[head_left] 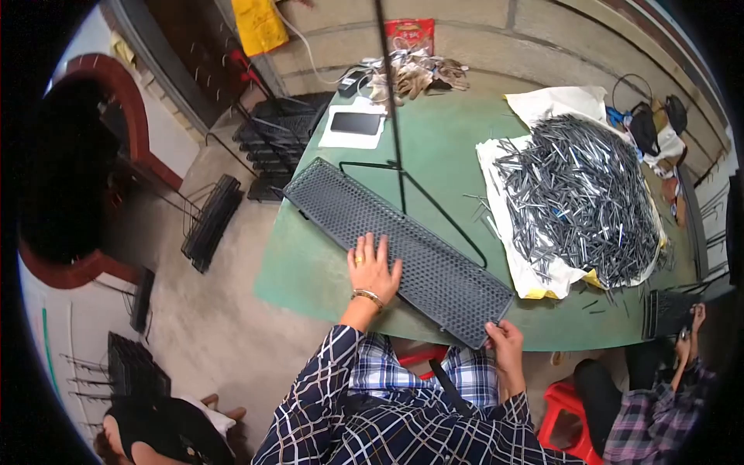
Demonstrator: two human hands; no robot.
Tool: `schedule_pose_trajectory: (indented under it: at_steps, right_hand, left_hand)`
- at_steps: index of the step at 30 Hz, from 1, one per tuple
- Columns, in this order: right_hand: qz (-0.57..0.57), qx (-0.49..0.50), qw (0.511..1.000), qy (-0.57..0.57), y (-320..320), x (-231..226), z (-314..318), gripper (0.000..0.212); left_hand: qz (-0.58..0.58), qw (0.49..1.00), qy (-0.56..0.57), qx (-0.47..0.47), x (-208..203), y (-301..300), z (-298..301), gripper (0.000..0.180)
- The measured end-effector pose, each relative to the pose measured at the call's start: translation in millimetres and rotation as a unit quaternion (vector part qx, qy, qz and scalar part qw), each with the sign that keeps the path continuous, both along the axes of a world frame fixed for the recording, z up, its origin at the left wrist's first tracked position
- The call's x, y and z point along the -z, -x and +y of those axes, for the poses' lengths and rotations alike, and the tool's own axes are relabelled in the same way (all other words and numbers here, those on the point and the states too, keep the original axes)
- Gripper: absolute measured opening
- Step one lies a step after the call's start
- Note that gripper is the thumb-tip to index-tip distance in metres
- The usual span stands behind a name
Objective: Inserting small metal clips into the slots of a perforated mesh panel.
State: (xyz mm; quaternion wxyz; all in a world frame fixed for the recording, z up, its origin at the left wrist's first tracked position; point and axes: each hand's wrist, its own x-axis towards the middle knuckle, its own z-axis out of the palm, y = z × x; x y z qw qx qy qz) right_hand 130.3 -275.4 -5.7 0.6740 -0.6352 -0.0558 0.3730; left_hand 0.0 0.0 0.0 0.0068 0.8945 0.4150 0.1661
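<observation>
**Mesh tray under your hands, rod heap to the right**

In front of you spreads the broad green table (449, 139) with its curved near edge. On its right side the white woven sack with yellow trim (554, 101) lies opened out, bearing a high heap of slim dark metal rods (577, 201) — bluish glints among them. Past the table's left edge, a stack of black metal racks (275, 139) stands on the floor.

The long black perforated metal tray (418, 256) lies aslant over the near part of the table, left of the heap, its right corner by the near edge. A thin black rod frame (395, 164) rises along its far side.

At the back, a loose pile of tan and white work gloves (418, 76) sits before a glossy red packet (411, 32); you cannot tell what the packet holds.

Your left hand (373, 275) rests palm down on the tray's mesh, fingers slightly spread. Your right hand (508, 345) pinches the tray's near right corner between thumb and fingers.

Beyond the tray, a dark smartphone (356, 123) lies on a white sheet (341, 142). Smallest of all — a few stray rods (597, 310) lie just beside the sack's near edge.
</observation>
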Motion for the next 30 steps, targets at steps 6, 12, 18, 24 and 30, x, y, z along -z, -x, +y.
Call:
schedule_pose_trajectory:
  at_steps: [6,12,18,24,30]
  right_hand:
    - [-0.037,0.001,0.999,0.038,-31.1,3.5,-58.3,0.008]
    - [-0.082,-0.015,0.995,0.054,-55.5,-6.8,-90.1,0.009]
    - [-0.072,-0.03,0.996,0.053,-54.5,-3.8,-92.9,0.007]
    - [-0.196,0.129,0.97,0.068,-57.2,31.5,-105.1,0.025]
    - [-0.107,0.226,0.965,-0.082,-47.1,43.5,-63.3,0.043]
  left_hand:
    - [-0.002,0.999,0.015,0.044,-27.8,10.9,-59.9,0.059]
    - [-0.182,0.979,-0.015,0.086,-64.6,36.4,-17.6,0.035]
    - [-0.134,0.985,0.032,-0.108,-12.6,110.4,191.1,0.048]
    - [-0.126,0.966,0.176,-0.143,32.5,98.8,205.2,0.052]
    - [-0.111,0.976,0.176,-0.067,33.2,106.5,221.8,0.054]
